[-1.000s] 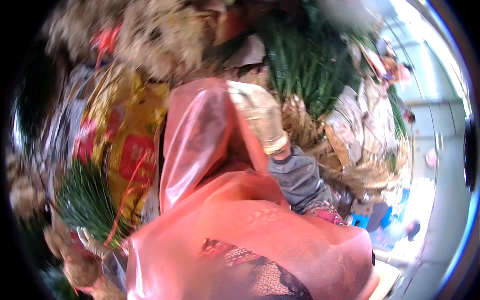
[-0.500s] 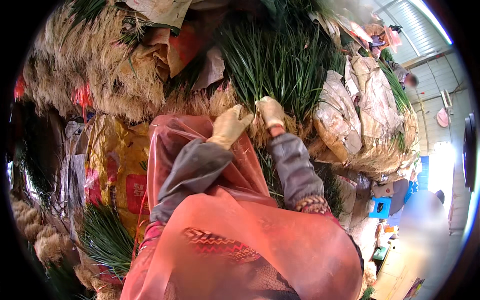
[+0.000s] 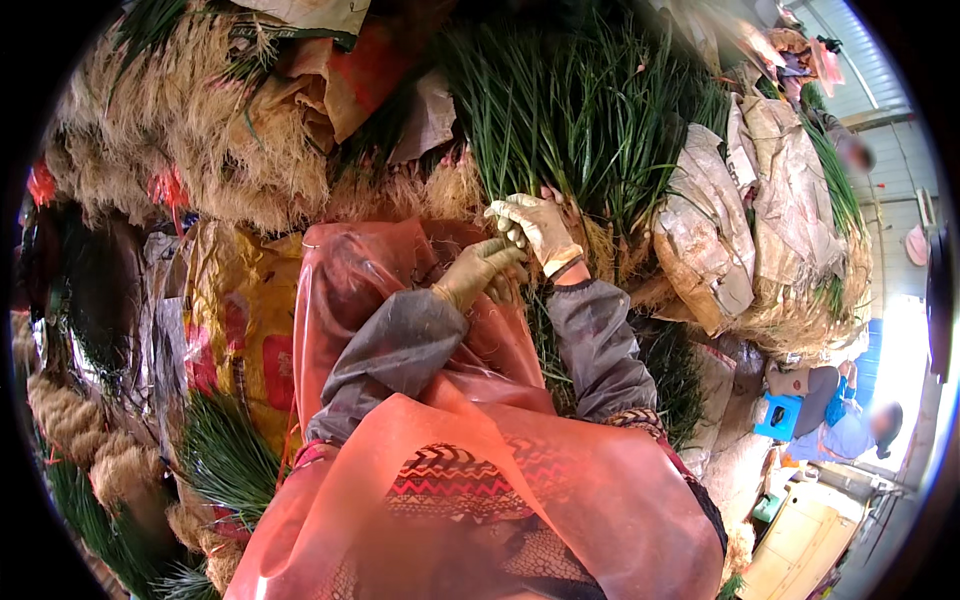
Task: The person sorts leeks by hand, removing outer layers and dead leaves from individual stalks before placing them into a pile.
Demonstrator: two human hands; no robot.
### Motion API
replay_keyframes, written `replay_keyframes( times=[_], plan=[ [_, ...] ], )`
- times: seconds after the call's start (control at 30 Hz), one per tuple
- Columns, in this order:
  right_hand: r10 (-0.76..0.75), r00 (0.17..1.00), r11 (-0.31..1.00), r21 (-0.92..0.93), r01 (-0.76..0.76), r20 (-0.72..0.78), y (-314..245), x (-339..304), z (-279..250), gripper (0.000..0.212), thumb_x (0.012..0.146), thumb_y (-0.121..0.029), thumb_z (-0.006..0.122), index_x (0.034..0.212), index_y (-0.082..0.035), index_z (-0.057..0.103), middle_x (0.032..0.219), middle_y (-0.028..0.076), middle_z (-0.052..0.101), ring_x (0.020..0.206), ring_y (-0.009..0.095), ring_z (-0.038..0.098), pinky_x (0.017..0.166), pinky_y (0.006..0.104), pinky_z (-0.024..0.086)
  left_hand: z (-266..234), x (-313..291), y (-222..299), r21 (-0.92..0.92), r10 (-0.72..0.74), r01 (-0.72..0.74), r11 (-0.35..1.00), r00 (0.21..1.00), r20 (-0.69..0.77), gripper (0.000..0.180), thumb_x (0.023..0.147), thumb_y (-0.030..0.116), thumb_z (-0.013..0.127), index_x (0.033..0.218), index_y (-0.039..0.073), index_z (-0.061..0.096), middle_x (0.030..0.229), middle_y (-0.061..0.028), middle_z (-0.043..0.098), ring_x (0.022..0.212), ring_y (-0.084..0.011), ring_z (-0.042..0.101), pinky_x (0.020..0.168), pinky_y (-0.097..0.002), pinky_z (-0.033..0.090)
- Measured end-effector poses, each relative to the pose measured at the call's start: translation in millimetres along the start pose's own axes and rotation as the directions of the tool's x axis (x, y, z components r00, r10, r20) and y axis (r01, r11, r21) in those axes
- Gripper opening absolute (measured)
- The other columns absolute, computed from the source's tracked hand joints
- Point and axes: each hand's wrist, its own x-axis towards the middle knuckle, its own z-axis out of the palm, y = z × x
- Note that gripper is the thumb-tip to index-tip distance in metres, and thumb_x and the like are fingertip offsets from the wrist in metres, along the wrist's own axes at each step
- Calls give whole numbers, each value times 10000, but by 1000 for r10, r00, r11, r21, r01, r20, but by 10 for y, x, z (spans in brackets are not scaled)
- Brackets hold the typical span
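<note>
Green onion bundles (image 3: 580, 110) crowd both hands closely.

Green onion bundles (image 3: 580, 120) heaped on brown sacks (image 3: 720, 240).

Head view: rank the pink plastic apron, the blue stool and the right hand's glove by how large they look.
1. Pink plastic apron, by far the largest, though nearest the camera.
2. Right hand's glove.
3. Blue stool, smallest, but it stands farther off, so its true size against the glove is unsure.

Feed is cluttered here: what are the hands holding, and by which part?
Both gloved hands, left hand and right hand, close on a bunch of green onions at its lower end, near the roots. The exact grip cannot be told.
</note>
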Motion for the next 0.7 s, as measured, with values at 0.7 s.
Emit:
replay_keyframes(
  times=[0.7],
  plan=[
    [-287, 934, 324, -939, -114, -213, 180, 446, -30, 286, 872, -289, 612, 834, -6, 635, 692, 146, 665, 597, 268, 652, 575, 431, 506, -402, -85, -114, 120, 257, -228, 966, 876, -408, 436, 990, 356, 445, 1133, -13, 628, 804, -88, 671, 613, -82, 526, 562, -242, 437]
  ],
)
